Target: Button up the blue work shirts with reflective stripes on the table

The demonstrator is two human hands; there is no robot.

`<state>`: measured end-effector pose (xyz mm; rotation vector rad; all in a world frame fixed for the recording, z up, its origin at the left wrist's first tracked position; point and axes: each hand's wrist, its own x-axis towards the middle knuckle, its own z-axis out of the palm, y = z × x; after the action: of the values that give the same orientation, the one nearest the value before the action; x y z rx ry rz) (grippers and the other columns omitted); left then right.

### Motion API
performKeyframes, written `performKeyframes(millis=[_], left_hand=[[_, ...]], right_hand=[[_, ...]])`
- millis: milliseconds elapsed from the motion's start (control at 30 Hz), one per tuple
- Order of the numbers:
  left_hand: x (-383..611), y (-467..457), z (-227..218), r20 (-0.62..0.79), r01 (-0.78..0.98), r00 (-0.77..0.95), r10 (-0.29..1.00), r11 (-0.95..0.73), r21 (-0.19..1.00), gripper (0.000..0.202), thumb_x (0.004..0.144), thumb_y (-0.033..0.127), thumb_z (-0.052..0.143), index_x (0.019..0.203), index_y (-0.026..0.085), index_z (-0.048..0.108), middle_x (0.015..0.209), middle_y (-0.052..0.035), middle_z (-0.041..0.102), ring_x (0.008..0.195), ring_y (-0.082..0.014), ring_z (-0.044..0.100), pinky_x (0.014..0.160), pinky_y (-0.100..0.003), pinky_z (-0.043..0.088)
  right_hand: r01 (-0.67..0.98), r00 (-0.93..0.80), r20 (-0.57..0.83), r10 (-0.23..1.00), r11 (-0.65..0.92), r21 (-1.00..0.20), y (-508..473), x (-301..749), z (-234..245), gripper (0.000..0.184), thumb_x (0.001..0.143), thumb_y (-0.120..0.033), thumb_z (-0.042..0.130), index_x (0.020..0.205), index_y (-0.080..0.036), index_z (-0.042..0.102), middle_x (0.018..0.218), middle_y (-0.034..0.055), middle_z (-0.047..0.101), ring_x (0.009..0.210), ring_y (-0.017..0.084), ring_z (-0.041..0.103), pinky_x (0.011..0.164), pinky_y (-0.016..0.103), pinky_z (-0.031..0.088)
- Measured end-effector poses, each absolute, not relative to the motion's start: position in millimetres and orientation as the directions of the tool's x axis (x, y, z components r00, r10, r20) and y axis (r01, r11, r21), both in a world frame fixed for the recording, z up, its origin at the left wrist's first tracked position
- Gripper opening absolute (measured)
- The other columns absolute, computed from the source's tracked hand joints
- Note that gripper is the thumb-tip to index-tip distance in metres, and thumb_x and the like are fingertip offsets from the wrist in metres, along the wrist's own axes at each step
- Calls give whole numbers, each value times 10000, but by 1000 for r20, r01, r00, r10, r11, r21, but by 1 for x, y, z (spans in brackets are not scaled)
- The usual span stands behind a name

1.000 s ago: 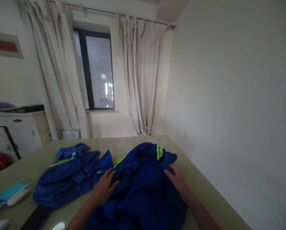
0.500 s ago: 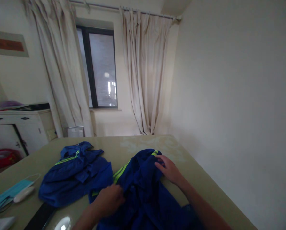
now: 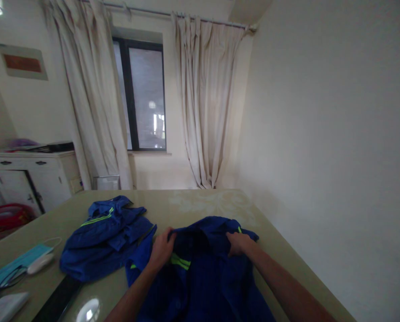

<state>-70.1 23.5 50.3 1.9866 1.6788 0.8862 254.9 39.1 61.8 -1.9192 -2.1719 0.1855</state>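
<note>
A blue jacket (image 3: pixel 206 281) with yellow-green stripes lies spread on the table in front of me, its collar end toward the far side. My left hand (image 3: pixel 163 248) is closed on its upper left edge, the thumb and fingers pinching the cloth. At the upper right part, my right hand (image 3: pixel 238 243) grips the fabric near a short stripe, its fingertips partly hidden in the folds. Between the two hands the jacket's opening sags and looks dark inside. A second blue garment (image 3: pixel 109 241) with similar stripes lies crumpled to the left, close to my left hand.
On the table (image 3: pixel 159 203), at the left, lie a light-blue face mask (image 3: pixel 22 264), a white mouse-like object (image 3: pixel 40 264), a black flat object (image 3: pixel 57 299) and a white box (image 3: pixel 7 306). A wall stands along the right; a white cabinet (image 3: pixel 48 172) is at the back left.
My left hand has moved up and away to the jacket's far left edge and grips it. My right hand has shifted slightly down and closed on cloth. The jacket's upper part is spread wider.
</note>
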Motion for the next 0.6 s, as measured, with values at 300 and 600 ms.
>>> performKeyframes(millis=[300, 600], left_hand=[[-66, 1, 105, 426, 569, 282, 860, -507, 648, 294, 945, 310, 467, 1092, 249, 715, 1115, -72, 722, 1113, -242, 642, 1033, -366, 476], [-100, -18, 185, 470, 642, 289, 834, -533, 551, 316, 968, 427, 463, 1045, 225, 693, 1019, -61, 715, 875, -218, 656, 880, -334, 513]], right_hand=[[879, -437, -15, 900, 423, -219, -14, 239, 69, 122, 699, -130, 647, 773, -212, 699, 839, 64, 749, 857, 277, 707, 860, 415, 475], [758, -170, 434, 885, 399, -516, -18, 279, 173, 200, 920, -346, 436, 865, -215, 577, 812, 18, 638, 781, 183, 571, 745, 302, 433]])
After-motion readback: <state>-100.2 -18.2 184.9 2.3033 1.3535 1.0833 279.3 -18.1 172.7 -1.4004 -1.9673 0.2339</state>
